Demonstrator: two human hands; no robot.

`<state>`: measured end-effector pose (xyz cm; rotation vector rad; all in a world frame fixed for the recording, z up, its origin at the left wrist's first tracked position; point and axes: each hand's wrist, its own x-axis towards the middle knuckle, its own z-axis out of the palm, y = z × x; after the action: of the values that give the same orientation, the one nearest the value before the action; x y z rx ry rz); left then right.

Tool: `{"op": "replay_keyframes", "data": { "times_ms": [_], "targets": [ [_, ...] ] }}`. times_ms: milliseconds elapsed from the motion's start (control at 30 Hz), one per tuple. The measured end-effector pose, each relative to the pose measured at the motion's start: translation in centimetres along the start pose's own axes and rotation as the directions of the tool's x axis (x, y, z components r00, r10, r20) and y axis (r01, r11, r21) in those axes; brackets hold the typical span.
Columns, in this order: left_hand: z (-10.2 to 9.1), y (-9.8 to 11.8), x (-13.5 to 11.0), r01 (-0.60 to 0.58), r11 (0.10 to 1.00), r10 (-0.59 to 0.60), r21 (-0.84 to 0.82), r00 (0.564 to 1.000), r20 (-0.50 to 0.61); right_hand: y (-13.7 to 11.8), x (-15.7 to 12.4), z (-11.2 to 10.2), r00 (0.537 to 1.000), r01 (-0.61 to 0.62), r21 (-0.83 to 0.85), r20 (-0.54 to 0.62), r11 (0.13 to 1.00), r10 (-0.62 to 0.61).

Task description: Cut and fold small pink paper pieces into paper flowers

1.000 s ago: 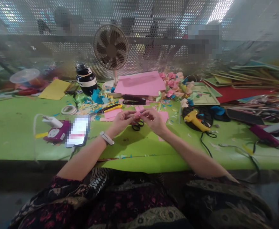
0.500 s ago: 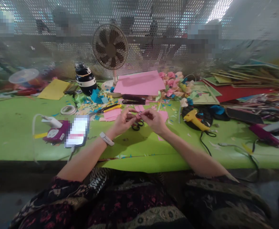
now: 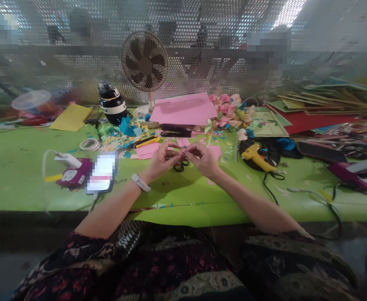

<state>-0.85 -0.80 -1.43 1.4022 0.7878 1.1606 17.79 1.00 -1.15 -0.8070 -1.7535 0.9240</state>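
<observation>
My left hand [image 3: 163,160] and my right hand [image 3: 204,159] meet above the middle of the table. Both are closed in a pinch on a small piece of pink paper [image 3: 183,153], mostly covered by the fingertips. Black scissors handles [image 3: 179,168] lie just beneath the fingers; the blades are hidden. Left of the hands are pink paper pieces [image 3: 146,152] and a yellow utility knife [image 3: 147,141]. Behind the fingers sits a black stapler [image 3: 175,131].
Paper flowers [image 3: 227,109] and a pink sheet [image 3: 183,109] lie at the back, by a fan [image 3: 145,62] and a black bottle [image 3: 112,106]. A yellow glue gun [image 3: 256,156] rests at right. A phone [image 3: 101,172], tape roll [image 3: 89,144] and purple power strip [image 3: 75,175] are at left.
The fingertips have shifted slightly around the pink paper, and less of it shows between them. Both arms and everything on the table stay in place.
</observation>
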Motion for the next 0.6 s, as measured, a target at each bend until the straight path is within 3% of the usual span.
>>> {"op": "replay_keyframes", "data": {
  "times_ms": [600],
  "targets": [
    [0.12, 0.23, -0.11, -0.030, 0.999, 0.030, 0.031, 0.999, -0.011, -0.39, -0.13, 0.22, 1.000, 0.002, 0.030, -0.004, 1.000, -0.002]
  ]
}}
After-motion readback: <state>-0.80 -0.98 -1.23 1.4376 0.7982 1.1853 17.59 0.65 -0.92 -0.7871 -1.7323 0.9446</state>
